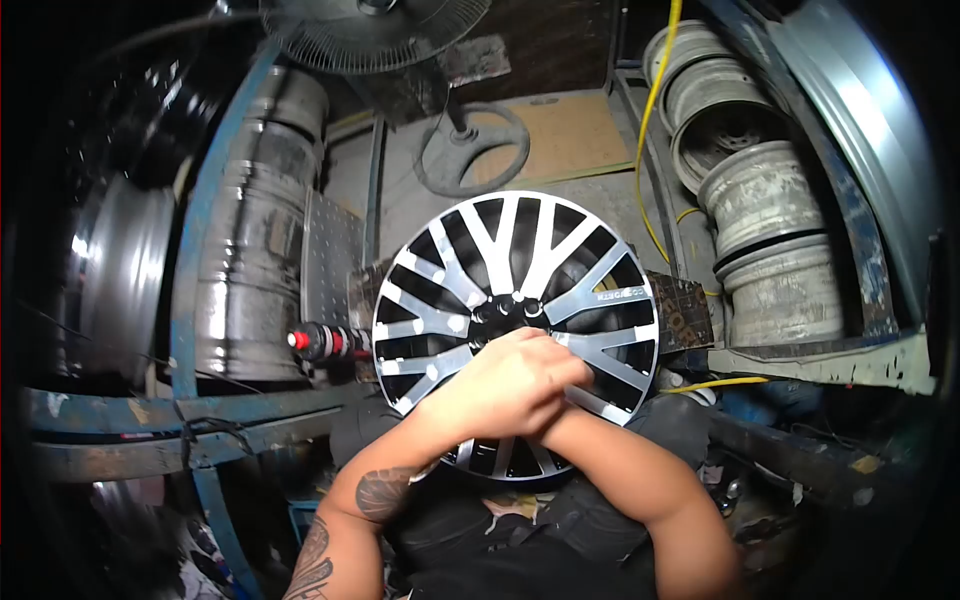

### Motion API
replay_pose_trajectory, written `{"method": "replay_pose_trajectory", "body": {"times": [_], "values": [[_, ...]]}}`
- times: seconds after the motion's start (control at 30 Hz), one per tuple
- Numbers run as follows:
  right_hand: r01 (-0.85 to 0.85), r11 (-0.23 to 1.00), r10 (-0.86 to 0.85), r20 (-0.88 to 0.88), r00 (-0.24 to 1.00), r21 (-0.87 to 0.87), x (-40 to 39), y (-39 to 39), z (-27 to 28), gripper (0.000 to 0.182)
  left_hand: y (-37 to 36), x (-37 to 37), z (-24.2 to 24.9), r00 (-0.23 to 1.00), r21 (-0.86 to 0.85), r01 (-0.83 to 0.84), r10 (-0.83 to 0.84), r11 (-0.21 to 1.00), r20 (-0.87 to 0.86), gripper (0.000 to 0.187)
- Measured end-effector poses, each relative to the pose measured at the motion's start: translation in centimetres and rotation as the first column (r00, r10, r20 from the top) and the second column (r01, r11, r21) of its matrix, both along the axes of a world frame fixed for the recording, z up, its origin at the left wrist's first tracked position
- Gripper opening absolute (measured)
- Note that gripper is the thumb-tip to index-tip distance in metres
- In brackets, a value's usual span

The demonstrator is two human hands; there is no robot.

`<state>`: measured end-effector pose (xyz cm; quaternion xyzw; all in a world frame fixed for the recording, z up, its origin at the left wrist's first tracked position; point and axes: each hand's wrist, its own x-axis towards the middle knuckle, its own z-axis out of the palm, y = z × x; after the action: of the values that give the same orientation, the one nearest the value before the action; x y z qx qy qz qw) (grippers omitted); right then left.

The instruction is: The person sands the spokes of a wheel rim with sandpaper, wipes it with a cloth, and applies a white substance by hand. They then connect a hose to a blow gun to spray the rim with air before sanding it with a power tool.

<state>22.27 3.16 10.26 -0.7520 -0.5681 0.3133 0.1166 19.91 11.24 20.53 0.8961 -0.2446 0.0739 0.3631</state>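
A multi-spoke alloy wheel rim (pixel 530 240) with bright silver spokes and black gaps lies face up before me. Over its lower centre, next to the black hub, my left hand (pixel 520 375) is bent with its fingers curled in. Whatever those fingers grip is hidden beneath them. My right hand (pixel 556 412) crosses under the left one, the two touching. Only a little of it shows near the wrist, and its fingers are out of sight. White patches mark several spokes on the left side.
A dark bottle (pixel 330 342) with a red cap lies left of the rim. Stacked wheels (pixel 255 230) stand at left, more wheels (pixel 770 200) at right. A fan (pixel 375 30) and steering wheel (pixel 472 150) are ahead. A yellow hose (pixel 650 130) hangs at right.
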Motion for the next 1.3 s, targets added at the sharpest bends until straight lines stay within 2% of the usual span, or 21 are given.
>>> {"method": "replay_pose_trajectory", "body": {"times": [0.03, 0.1, 0.17, 0.2, 0.23, 0.33, 0.43, 0.57, 0.6, 0.63, 0.7, 0.77, 0.8, 0.83, 0.87, 0.9, 0.97, 1.07, 1.17, 1.27, 1.3], "values": [[-0.025, 0.999, 0.025, -0.003, 1.0, -0.04, 0.4, -0.4, 1.3, 0.03, -0.2, -0.6, 0.9, 0.995, 0.037, 0.042, -0.045, 0.998, 0.092, 0.017], [-0.066, 0.987, 0.061, -0.037, 0.997, -0.147, 1.0, -0.7, 3.6, 0.031, 0.3, -2.7, 2.5, 0.93, -0.109, 0.052, -0.008, 0.993, 0.368, 0.025], [-0.097, 0.97, 0.087, -0.056, 0.995, -0.222, 1.0, -0.3, 4.3, 0.034, 1.0, -5.6, 4.8, 0.932, -0.148, -0.042, 0.092, 0.988, 0.352, 0.022], [-0.049, 0.998, 0.051, 0.072, 0.996, -0.038, 0.4, -0.9, 3.2, 0.033, 1.3, -6.9, 5.5, 0.926, -0.174, -0.102, 0.158, 0.979, 0.344, 0.019], [-0.058, 0.998, 0.057, 0.149, 0.987, 0.002, 0.1, -0.7, 2.3, 0.034, 1.2, -6.3, 5.1, 0.876, -0.274, -0.108, 0.222, 0.956, 0.428, 0.012], [-0.118, 0.993, 0.121, 0.179, 0.976, -0.025, -0.7, 0.5, 1.8, 0.037, 0.9, -5.1, 4.0, 0.708, -0.478, -0.12, 0.412, 0.87, 0.573, 0.006], [-0.108, 0.993, 0.101, 0.151, 0.983, 0.04, -1.5, 1.1, 1.0, 0.04, 2.2, -6.1, 1.9, 0.71, -0.548, -0.224, 0.52, 0.806, 0.475, 0.01], [-0.097, 0.995, 0.094, 0.123, 0.988, 0.012, -0.8, 0.9, 1.5, 0.04, 3.4, -10.0, 5.4, 0.78, -0.547, -0.478, 0.619, 0.687, 0.095, 0.006], [-0.129, 0.989, 0.138, 0.139, 0.981, -0.067, -0.5, 1.3, 2.1, 0.037, 3.5, -9.9, 6.3, 0.778, -0.54, -0.522, 0.628, 0.66, 0.016, 0.006], [-0.128, 0.989, 0.111, 0.209, 0.972, 0.073, -0.5, 0.6, 1.8, 0.034, 3.8, -9.1, 6.0, 0.832, -0.569, -0.46, 0.554, 0.682, -0.009, 0.007], [-0.147, 0.984, 0.121, 0.229, 0.966, 0.104, -0.3, 0.2, 1.9, 0.034, 4.4, -7.4, 5.5, 0.917, -0.627, -0.344, 0.394, 0.7, -0.063, 0.01], [-0.112, 0.993, 0.109, 0.086, 0.99, 0.027, -0.4, 0.3, 1.0, 0.034, 1.9, -6.0, 2.0, 0.911, -0.514, -0.084, 0.275, 0.853, 0.307, 0.015], [-0.107, 0.993, 0.102, 0.088, 0.991, 0.058, -0.5, 0.0, 1.1, 0.034, 0.7, -5.3, 0.2, 0.861, -0.431, 0.036, 0.191, 0.901, 0.472, 0.019], [-0.098, 0.992, 0.09, 0.095, 0.991, 0.084, -0.5, -0.2, 1.2, 0.035, 0.1, -5.7, 0.5, 0.907, -0.332, 0.151, 0.003, 0.931, 0.421, 0.015], [-0.094, 0.995, 0.091, 0.088, 0.992, 0.04, -0.4, -0.3, 1.8, 0.038, -0.7, -6.4, 0.7, 0.932, -0.322, 0.199, -0.078, 0.926, 0.353, 0.008], [-0.108, 0.991, 0.097, 0.121, 0.988, 0.081, -0.2, -0.6, 1.8, 0.042, -0.6, -6.2, 1.2, 0.919, -0.316, 0.206, -0.072, 0.926, 0.387, 0.008], [-0.104, 0.994, 0.107, 0.071, 0.992, -0.038, -0.1, -0.6, 2.4, 0.05, -0.1, -5.7, 2.2, 0.888, -0.299, 0.22, -0.063, 0.929, 0.456, 0.015], [-0.107, 0.994, 0.103, 0.1, 0.99, 0.029, 0.1, -1.0, 2.7, 0.049, 0.0, -5.5, 1.9, 0.826, -0.427, 0.102, 0.163, 0.899, 0.539, 0.021], [-0.127, 0.992, 0.124, 0.086, 0.989, 0.026, 0.5, -0.9, 3.0, 0.047, -0.6, -5.8, 1.2, 0.8, -0.565, 0.001, 0.339, 0.825, 0.496, 0.012], [-0.1, 0.994, 0.097, 0.089, 0.991, 0.033, 0.3, -0.7, 2.2, 0.043, 3.7, -6.2, 3.6, 0.898, -0.257, 0.059, 0.061, 0.964, 0.436, 0.004], [-0.094, 0.995, 0.095, 0.09, 0.991, -0.011, 0.3, -0.3, 2.2, 0.038, 4.3, -6.0, 4.0, 0.917, -0.229, 0.075, 0.023, 0.971, 0.398, 0.003]]}}
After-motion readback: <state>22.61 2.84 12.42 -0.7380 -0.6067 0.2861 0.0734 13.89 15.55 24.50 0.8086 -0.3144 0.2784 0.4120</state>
